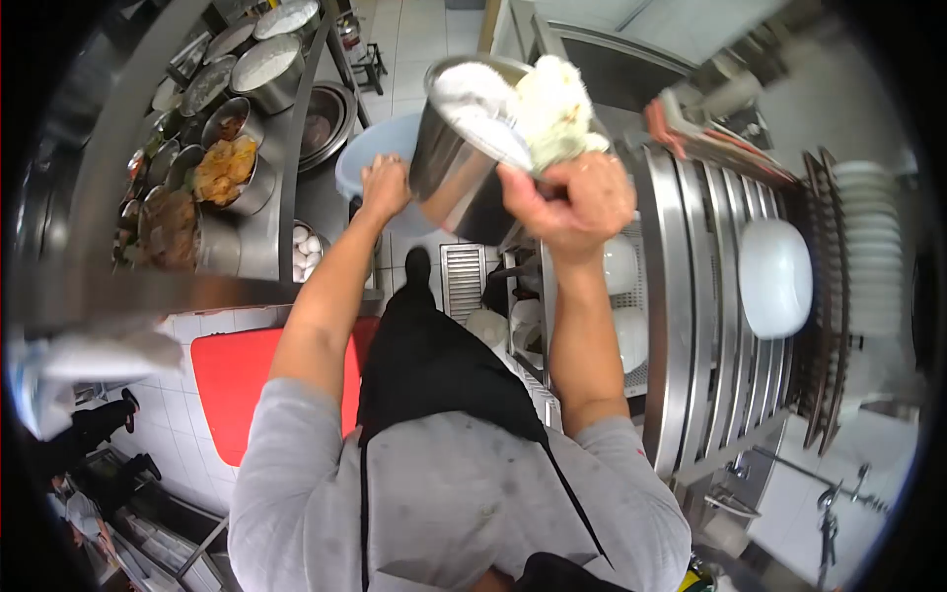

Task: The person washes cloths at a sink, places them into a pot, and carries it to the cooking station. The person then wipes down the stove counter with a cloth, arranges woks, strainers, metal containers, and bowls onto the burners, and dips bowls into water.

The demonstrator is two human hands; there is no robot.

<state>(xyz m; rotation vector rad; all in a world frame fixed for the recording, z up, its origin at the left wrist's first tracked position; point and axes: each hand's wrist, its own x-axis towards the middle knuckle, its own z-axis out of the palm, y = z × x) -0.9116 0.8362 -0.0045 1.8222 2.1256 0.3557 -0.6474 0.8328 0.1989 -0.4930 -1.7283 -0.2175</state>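
A tall metal pot [459,183], tilted and holding white powder [478,99], is gripped at its rim by my right hand [582,197]. Against the same rim, just above the fingers, is a crumpled pale yellow-white mass [554,109]; whether it is cloth or food I cannot tell. My left hand [387,185] is closed on the rim of a light blue basin [365,153] left of the pot. The pot hides part of the basin.
Metal pots of food and powder [268,71] line the left counter, with eggs [304,247] below. A red board [222,395] lies lower left. Right are a slatted metal rack [691,296], a white bowl [774,278] and stacked plates [868,247]. Another person [84,508] shows bottom left.
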